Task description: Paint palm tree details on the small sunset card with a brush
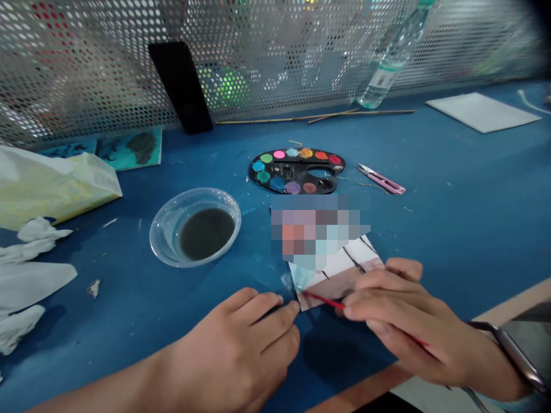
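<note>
My right hand (400, 321) is closed on a thin red paintbrush (325, 300), whose tip touches the lower left part of a small painted sheet (336, 281). The sheet shows a brownish band, pale blue and dark strokes; its upper part is blurred out. My left hand (247, 338) rests with bent fingers at the sheet's lower left corner, holding nothing that I can see. Beyond the sheet lies a black palette (288, 172) with round paints of many colours. A clear bowl (161, 235) of dark water stands to the left.
Pink-handled snips (387, 182) lie right of the palette. A black phone (183, 89) and a water bottle (381, 80) stand by the perforated metal screen (275, 34). Crumpled tissues (26, 281) are at the left, a white panel (482, 112) at the back right.
</note>
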A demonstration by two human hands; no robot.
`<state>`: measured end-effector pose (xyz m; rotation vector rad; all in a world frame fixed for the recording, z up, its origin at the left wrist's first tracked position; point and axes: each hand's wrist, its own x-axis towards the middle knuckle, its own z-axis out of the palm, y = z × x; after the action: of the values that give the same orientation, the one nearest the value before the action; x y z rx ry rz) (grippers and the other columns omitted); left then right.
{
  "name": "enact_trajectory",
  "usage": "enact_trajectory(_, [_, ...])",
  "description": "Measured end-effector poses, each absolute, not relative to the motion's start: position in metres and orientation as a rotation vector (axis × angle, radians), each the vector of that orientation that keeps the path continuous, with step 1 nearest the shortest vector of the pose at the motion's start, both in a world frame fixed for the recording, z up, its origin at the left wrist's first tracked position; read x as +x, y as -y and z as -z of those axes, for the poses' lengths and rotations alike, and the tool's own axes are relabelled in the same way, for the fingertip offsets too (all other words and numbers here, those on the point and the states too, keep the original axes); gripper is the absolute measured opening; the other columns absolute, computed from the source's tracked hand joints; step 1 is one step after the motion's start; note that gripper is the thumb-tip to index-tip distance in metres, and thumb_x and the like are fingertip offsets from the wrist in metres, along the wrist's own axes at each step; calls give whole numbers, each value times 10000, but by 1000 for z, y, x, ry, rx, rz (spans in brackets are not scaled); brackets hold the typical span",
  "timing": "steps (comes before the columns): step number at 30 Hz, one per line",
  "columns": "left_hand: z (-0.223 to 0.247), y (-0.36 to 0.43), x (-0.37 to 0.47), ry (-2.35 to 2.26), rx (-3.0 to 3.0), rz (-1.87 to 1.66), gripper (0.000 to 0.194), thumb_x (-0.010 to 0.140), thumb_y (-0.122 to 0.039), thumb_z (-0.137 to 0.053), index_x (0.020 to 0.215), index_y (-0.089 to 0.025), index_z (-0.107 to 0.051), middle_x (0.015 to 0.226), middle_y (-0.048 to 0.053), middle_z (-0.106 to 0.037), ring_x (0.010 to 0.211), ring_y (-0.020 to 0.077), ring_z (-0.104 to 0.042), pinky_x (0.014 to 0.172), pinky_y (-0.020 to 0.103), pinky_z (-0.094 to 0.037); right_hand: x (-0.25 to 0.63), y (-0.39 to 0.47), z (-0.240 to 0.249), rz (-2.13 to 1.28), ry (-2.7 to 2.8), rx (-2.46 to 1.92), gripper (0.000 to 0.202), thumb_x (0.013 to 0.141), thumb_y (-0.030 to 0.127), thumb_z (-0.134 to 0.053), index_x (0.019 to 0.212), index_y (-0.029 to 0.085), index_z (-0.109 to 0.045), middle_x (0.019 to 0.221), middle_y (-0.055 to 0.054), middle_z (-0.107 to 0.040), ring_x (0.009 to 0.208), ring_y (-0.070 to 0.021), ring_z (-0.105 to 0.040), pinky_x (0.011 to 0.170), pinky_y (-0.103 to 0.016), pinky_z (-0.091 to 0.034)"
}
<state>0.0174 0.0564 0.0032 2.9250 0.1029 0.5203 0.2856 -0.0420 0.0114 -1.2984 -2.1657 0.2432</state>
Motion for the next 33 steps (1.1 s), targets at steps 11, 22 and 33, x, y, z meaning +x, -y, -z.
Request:
enact_trajectory(11, [-1,-57,17,-105,2921,-532,259,1006,-241,-476,1140,-154,-681,1260,22,-694,1071,219,-630,828,377,-512,283,37,-9,-299,2130,-1341,228,983,137,-434,1061,234,-624,909,47,-746,873,-117,-641,867,-328,-300])
enact_trajectory(22, [-1,-57,16,-90,2914,-521,271,1013,-249,-466,1139,-152,-686,1248,23,-701,1072,223,-640,816,390,-529,303,44,-14,-173,2036,-1471,295,941,71,-434,1070,275,-604,896,29,-747,863,-189,-679,867,-408,-318])
enact_trajectory(33, [-4,-58,18,-70,2939,-502,284,1015,-229,-450,1135,-147,-695,1246,34,-705,1075,234,-655,793,389,-562,311,42,-4,-91,2088,-1507,242,967,115,-459,1061,260,-629,908,29,-760,849,-173,-685,831,-404,-316])
